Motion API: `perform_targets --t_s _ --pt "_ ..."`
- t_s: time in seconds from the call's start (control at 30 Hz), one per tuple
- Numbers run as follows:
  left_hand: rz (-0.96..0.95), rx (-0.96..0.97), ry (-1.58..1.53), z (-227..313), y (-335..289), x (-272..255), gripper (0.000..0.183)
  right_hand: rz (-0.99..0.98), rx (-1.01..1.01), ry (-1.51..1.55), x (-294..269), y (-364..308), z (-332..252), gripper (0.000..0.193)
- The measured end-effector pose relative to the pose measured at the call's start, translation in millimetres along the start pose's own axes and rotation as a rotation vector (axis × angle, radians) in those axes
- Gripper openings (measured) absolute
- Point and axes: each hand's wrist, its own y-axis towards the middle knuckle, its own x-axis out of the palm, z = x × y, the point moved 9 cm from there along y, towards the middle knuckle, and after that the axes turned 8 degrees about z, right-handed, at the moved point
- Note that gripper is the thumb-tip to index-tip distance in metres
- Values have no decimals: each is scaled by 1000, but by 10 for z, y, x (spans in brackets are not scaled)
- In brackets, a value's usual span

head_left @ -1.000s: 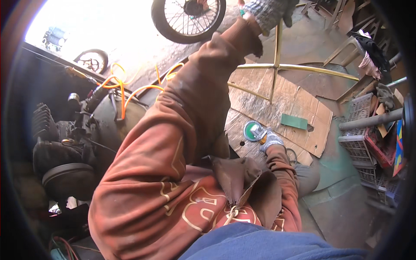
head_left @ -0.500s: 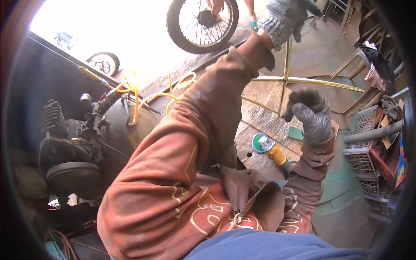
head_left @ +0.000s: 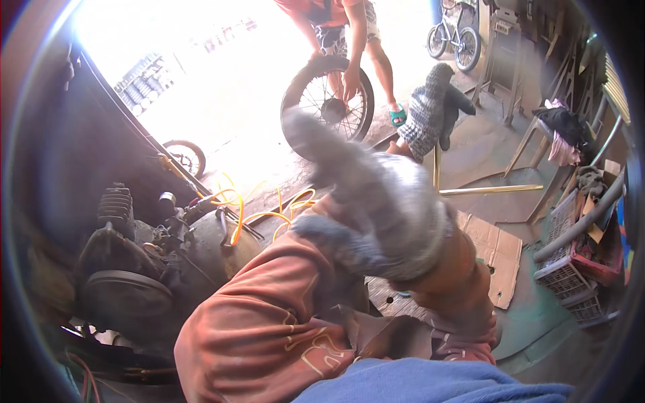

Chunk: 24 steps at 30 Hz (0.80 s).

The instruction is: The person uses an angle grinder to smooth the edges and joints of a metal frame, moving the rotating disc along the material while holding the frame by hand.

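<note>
Head view shows both of my hands raised, each in a grey knitted work glove. My right hand (head_left: 383, 208) is close to the camera and blurred, held up in front of my chest with the fingers (head_left: 316, 144) stretched out toward the upper left; it is spread and grasps nothing. My left hand (head_left: 430, 111) is farther away, up at the end of my rust-orange sleeve (head_left: 269, 322). It hangs above the top of a yellow metal frame (head_left: 490, 190), just over the upright bar, but I cannot tell whether its fingers are clenched on the bar or only resting over it.

The yellow metal frame stands on the workshop floor beyond my arms, one bar running level to the right and one rising toward my left hand. Beneath it lies a sheet of brown cardboard (head_left: 497, 252) on the floor. To my left sits a dark air compressor (head_left: 134, 269) with an orange hose (head_left: 235, 215) coiled over it.

Farther off, another person (head_left: 336, 27) in an orange top bends over a spoked wheel (head_left: 326, 101), one hand on its tyre. A bicycle (head_left: 457, 37) stands at the top right. White plastic crates (head_left: 564, 282) are stacked at the right edge, near a grey pipe (head_left: 584, 221).
</note>
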Motion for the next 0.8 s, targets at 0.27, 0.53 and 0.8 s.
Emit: perform_targets --t_s 0.27,0.53,0.8 --pt "18 -26 1 -103 154 -7 79 116 209 6 -539 -482 189 65" --pt "-48 -68 -66 -243 232 39 69 206 1265 -412 -1246 -3656 1669 38" --pt "26 54 6 -85 205 -10 78 -710 1566 -808 -911 -4394 1806 63"
